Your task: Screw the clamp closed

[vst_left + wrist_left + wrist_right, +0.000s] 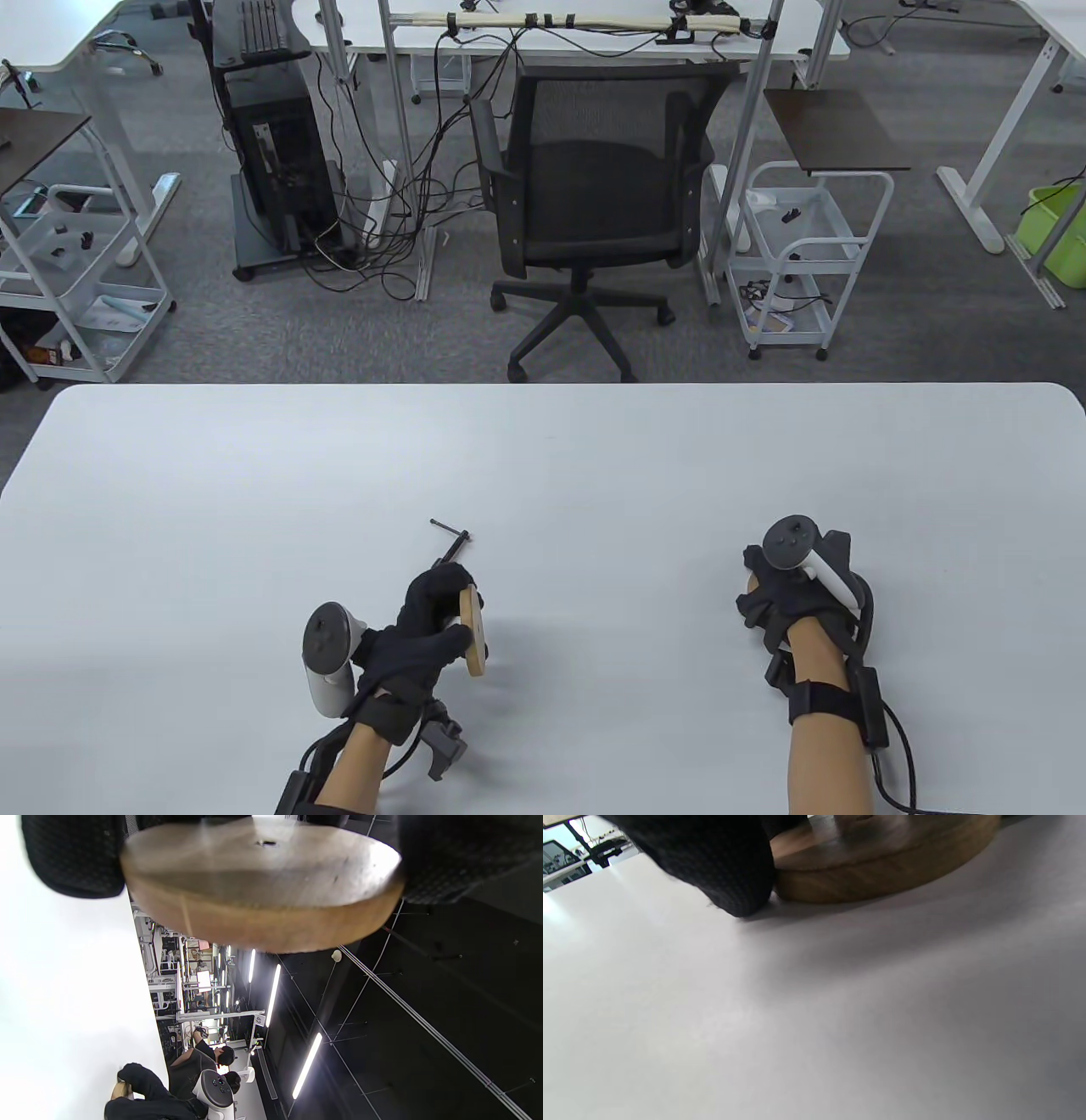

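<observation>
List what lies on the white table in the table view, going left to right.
Left hand in a black sensor glove → round wooden disc it holds on edge, the thin metal clamp screw poking out beyond the fingers → right hand in a black sensor glove.

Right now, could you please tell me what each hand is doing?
Left hand: grips a wooden disc held on edge.
Right hand: rests on another wooden disc on the table.

Table view looks down from above at the white table (254, 475). Wrist cams sit v. close: left rolled sideways, right skimming the tabletop.
</observation>
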Demonstrator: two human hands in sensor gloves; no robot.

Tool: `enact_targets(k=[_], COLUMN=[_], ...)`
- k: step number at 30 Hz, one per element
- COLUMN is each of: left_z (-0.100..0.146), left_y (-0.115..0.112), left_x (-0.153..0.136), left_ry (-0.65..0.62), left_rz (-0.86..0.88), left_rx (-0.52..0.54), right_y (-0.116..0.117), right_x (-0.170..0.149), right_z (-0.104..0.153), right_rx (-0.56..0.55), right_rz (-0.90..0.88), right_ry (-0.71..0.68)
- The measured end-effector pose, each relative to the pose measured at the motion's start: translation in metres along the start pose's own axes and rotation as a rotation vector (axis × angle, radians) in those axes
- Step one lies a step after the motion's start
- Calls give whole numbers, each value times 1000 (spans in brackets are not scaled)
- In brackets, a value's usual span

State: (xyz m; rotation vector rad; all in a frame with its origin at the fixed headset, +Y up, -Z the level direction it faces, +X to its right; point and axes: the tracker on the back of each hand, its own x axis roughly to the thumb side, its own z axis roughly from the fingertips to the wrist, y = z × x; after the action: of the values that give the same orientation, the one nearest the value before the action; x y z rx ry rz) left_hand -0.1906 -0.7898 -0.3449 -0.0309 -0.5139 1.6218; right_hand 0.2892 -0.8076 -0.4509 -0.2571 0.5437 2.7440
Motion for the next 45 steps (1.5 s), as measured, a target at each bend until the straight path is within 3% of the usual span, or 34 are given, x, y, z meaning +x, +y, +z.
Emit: enact_targets(k=[7, 17, 21, 29, 37, 45], left_z=[0, -2, 0, 0, 1, 0], left_y=[1, 4, 5, 0, -2, -14], left_x=[-8, -7, -4, -3, -3, -5], left_ry=[44, 45, 40, 37, 37, 39], left_rz=[75, 52, 39, 9, -18, -34], left_rx=[33, 44, 44, 30, 41, 17], right_y=[-2, -16, -6, 14, 49, 62], right_x=[-9, 12, 40, 100, 104, 113], right_z=[14, 68, 91, 120, 119, 126], right_rx=[-194, -342, -341, -296, -152, -35], right_rz=[0, -386, -585, -740, -1058, -1142], right_ry=[-69, -306, -446, -664, -673, -714])
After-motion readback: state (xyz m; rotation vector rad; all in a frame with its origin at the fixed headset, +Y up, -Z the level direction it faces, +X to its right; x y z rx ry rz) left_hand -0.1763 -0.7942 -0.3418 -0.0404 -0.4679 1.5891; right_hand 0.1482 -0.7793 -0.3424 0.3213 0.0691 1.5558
